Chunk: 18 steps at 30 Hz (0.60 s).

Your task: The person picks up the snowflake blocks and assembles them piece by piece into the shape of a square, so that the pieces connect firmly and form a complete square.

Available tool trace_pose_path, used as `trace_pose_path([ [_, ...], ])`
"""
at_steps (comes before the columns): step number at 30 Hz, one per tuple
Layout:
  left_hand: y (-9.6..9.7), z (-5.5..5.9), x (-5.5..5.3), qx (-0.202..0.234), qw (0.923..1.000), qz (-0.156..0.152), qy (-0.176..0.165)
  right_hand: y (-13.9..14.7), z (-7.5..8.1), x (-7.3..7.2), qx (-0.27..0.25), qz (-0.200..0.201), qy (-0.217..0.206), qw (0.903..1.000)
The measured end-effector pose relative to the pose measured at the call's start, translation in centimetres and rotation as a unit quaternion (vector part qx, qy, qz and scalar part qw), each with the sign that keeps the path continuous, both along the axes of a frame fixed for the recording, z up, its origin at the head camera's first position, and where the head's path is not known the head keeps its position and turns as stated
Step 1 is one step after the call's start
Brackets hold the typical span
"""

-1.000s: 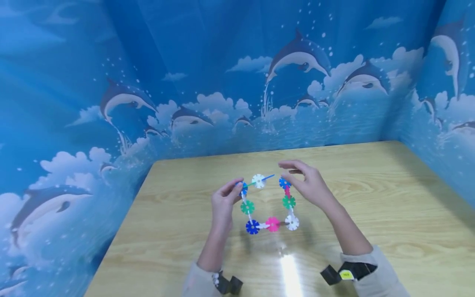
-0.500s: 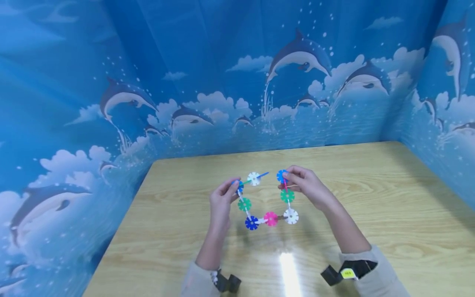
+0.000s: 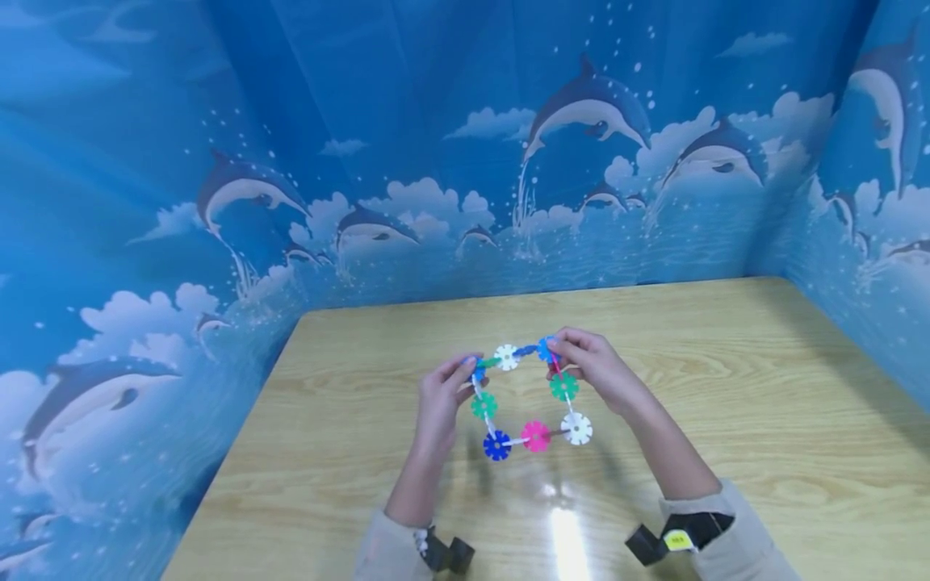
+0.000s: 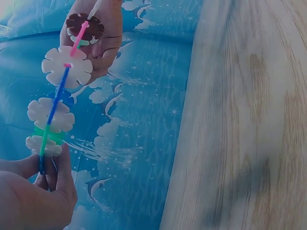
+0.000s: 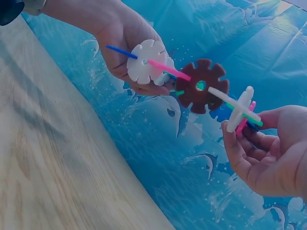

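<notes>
Several slotted flower-shaped plastic discs are linked in a roughly square ring held above the table. My left hand (image 3: 439,403) pinches the upper left corner at a blue disc (image 3: 478,372). At the upper right corner, my right hand (image 3: 605,369) pinches another blue disc (image 3: 546,349). Between the hands run a white disc (image 3: 507,357) and an edge-on dark blue disc (image 3: 525,351), whose end meets the right blue disc; how deep it sits is too small to tell. Along the bottom are a dark blue disc (image 3: 497,445), a pink disc (image 3: 535,436) and a white disc (image 3: 577,428). A brown disc (image 5: 201,86) shows in the right wrist view.
The light wood-grain table (image 3: 726,387) spreads beneath both hands, with a bright light reflection near its front. A blue dolphin-print curtain (image 3: 436,161) stands behind it and at both sides. Each wrist wears a black camera (image 3: 647,545) on a strap.
My right hand took hold of the upper right blue disc and brought it left. The gap between it and the edge-on dark blue disc has closed. My left hand has kept its grip.
</notes>
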<state>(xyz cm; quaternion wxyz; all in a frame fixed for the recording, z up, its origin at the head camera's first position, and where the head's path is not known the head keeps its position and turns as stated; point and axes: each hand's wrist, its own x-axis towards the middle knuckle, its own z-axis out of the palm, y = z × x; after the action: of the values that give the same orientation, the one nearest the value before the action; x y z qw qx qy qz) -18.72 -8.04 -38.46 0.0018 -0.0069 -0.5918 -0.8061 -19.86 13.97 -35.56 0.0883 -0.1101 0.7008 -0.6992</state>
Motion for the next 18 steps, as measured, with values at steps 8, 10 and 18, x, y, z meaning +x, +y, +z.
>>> trace_pose_path([
  [8, 0.22, 0.12, -0.04, 0.012, 0.9994, -0.005, -0.033, -0.12, 0.01, -0.03, 0.005, -0.019, -0.006, 0.9998],
  [10, 0.24, 0.12, -0.05, 0.012, 0.9992, -0.005, -0.037, -0.13, 0.01, -0.03, 0.009, -0.022, -0.005, 0.9997],
  [18, 0.24, 0.04, -0.04, 0.005, 0.9996, -0.009, -0.028, -0.32, -0.04, 0.01, 0.023, -0.049, -0.001, 0.9985],
])
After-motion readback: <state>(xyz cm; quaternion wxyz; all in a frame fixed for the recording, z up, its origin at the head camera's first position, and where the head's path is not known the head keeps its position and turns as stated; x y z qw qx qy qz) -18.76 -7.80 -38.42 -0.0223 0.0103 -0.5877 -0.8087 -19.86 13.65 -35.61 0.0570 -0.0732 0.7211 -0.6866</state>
